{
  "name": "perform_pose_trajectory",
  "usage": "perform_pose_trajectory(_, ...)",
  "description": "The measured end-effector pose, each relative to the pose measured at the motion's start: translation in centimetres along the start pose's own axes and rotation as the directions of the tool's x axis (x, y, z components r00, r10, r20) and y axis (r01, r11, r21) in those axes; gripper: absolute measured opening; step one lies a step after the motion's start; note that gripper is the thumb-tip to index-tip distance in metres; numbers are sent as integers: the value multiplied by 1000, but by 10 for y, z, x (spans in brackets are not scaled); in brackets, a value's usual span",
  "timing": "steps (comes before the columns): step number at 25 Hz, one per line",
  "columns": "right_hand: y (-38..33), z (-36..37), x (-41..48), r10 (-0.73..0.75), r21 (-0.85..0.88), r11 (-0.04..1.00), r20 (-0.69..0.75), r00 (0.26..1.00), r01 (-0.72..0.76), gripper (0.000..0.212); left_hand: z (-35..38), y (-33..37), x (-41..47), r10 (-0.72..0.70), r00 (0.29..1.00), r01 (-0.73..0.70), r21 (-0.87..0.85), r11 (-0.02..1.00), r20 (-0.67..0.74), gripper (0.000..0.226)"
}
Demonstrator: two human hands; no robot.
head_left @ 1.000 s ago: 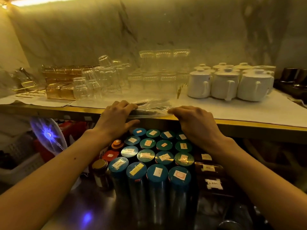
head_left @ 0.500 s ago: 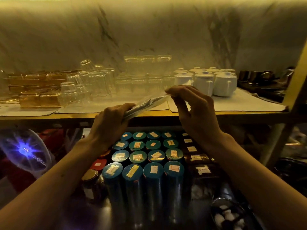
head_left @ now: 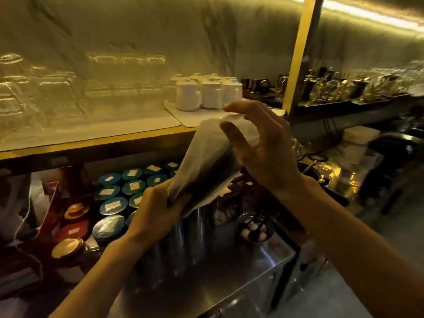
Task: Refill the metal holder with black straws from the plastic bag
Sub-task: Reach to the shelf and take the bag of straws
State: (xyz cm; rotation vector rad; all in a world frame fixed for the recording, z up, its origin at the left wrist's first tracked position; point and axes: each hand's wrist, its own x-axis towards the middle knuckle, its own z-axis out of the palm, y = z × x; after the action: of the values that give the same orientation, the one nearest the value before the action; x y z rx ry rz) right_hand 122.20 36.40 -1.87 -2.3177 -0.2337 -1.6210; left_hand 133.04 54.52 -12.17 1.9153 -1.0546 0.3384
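Observation:
A clear plastic bag (head_left: 206, 157) with dark straws showing through it is held tilted in front of me, its upper end toward the shelf. My left hand (head_left: 156, 210) grips the bag's lower end. At the bag's upper end is my right hand (head_left: 259, 148), thumb and forefinger pinching the top edge while the other fingers spread apart. The straws inside show only as a dark blur. A shiny metal cylinder (head_left: 190, 226) stands right below the bag; I cannot tell whether it is the holder.
Teal-lidded tins (head_left: 119, 193) with paper labels crowd the lower counter at left. White lidded jugs (head_left: 208, 92) and upturned glasses (head_left: 46, 97) line the gold-edged shelf (head_left: 91, 141). A gold post (head_left: 298, 56) rises at right. A small bowl of white balls (head_left: 254, 228) sits beside a steel surface (head_left: 229, 271).
Both hands lifted the bag off the shelf edge and brought it down and to the right, over the lower counter. The bag now tilts more steeply. My view swung right.

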Motion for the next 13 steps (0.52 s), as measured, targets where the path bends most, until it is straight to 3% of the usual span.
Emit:
perform_pose_trajectory(3, 9, -43, -29, 136, -107, 985, 20, 990, -133, 33, 42, 13, -18, -22, 990, 49, -185, 981, 141, 37)
perform_pose_trajectory(7, 24, -135, -82, 354, -287, 890, -57, 933, -355, 40, 103, 59, -37, 99, 927, 61, -405, 912, 363, 25)
perform_pose_trajectory(11, 17, -258, -152, 536, -362, 725, -238, 810, -586, 52, 173, 135, -65, 259, 830, 84, -570, 817, 494, 13)
perform_pose_trajectory(13, -1, -321, -194, 622, -332, 623, -340, 706, -709, 62, 210, 184, -92, 314, 787, 125, -635, 762, 531, 9)
